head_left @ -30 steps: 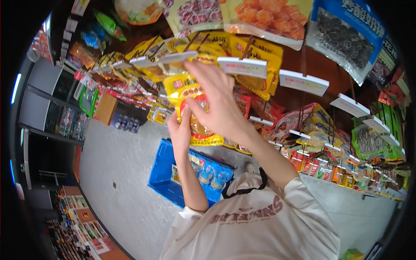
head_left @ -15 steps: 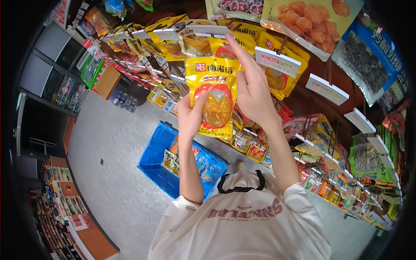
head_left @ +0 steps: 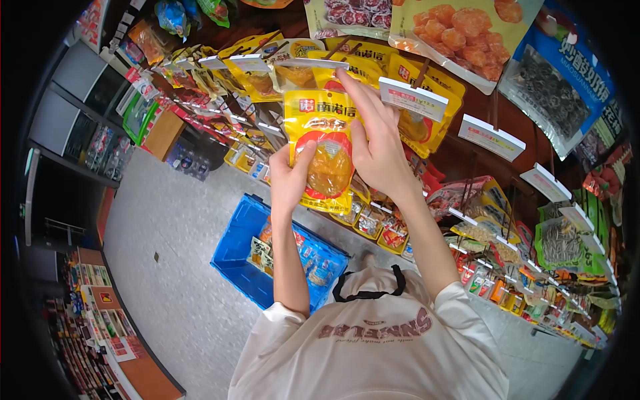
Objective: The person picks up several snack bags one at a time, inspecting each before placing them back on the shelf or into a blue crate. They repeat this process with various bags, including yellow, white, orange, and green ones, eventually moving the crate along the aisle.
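Observation:
My left hand (head_left: 288, 181) grips a yellow snack packet (head_left: 325, 123) at its lower left edge, thumb pressed flat on the front. A clear window in the packet shows an orange-brown food piece. Beside its right edge, my right hand (head_left: 381, 153) is stretched out, fingers extended upward and thumb close to the packet. Its fingertips reach the end of a white price-tag holder (head_left: 312, 63). Behind, similar yellow packets (head_left: 256, 81) hang from rack hooks. Another yellow packet (head_left: 427, 123) hangs to the right, behind a price tag (head_left: 413, 99).
A blue crate (head_left: 230, 230) holding several packets stands on the grey floor (head_left: 167, 233) below my left arm. Large bags of dried fruit (head_left: 460, 40) and a blue bag (head_left: 560, 80) hang upper right. Lower racks of snacks run along the right. Shelves (head_left: 100, 293) stand at left.
The view has shifted slightly, with the rack appearing a little lower and further left. My right hand has moved slightly left and down; my left hand keeps its grip on the packet.

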Demonstrator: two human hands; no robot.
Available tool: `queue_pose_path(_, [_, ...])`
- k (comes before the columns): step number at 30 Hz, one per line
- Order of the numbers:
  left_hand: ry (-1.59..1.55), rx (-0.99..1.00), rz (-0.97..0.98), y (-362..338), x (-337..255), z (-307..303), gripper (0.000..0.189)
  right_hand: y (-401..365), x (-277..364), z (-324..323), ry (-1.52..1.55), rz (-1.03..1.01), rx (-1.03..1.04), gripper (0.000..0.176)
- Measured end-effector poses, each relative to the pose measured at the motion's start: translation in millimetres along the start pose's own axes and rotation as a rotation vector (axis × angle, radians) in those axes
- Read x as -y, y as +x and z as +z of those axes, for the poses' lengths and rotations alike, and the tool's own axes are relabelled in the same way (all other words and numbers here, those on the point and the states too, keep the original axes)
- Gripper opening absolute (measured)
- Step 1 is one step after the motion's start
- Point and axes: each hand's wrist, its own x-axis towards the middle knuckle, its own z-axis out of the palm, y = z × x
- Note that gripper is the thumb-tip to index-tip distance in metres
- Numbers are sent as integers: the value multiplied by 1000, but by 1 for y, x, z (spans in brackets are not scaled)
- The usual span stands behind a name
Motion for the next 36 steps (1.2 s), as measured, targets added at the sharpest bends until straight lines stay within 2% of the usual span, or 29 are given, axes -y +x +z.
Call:
queue_pose_path(5, [-5,-20,-35,-15,6,-3,27,-19,5,-9,-115,35,69,60])
queue_pose_path(9, [-2,-17,-80,-26,16,-9,27,-38,-4,-9,-81,64,42,58])
queue_pose_path(11, [-30,-21,-82,-32,17,-8,27,-44,-7,-10,19,77,-53,52])
queue_pose_path(15, [-27,-18,-85,-38,15,-9,29,-53,-10,-14,177,274,-247,41])
queue_pose_path(21, [-46,-30,-132,-53,9,-5,30,-60,-8,-23,198,273,-274,44])
queue_pose_path(24, [-67,-28,-162,-67,6,-4,32,-75,2,-17,325,406,-201,49])
queue_pose_path(25, [-68,-39,-163,-73,6,-5,34,-86,8,-15,409,507,-129,49])
queue_pose_path(27, [-84,-42,-169,-86,3,-4,35,-105,20,-17,772,737,45,41])
queue_pose_path(28, [-106,-44,-166,-93,1,-4,36,-113,28,-20,774,741,46,41])
queue_pose_path(30, [-116,-53,-190,-107,-5,-4,32,-127,45,-26,841,837,297,31])
queue_pose_path(33, [-106,-10,-241,-130,-8,-12,28,-155,63,-20,826,878,204,27])
queue_pose_path(34, [-86,66,-231,-139,-6,-17,27,-160,73,-18,789,863,127,25])
queue_pose_path(36, [-83,203,-244,-160,-7,-30,30,-177,88,-18,721,892,124,25])
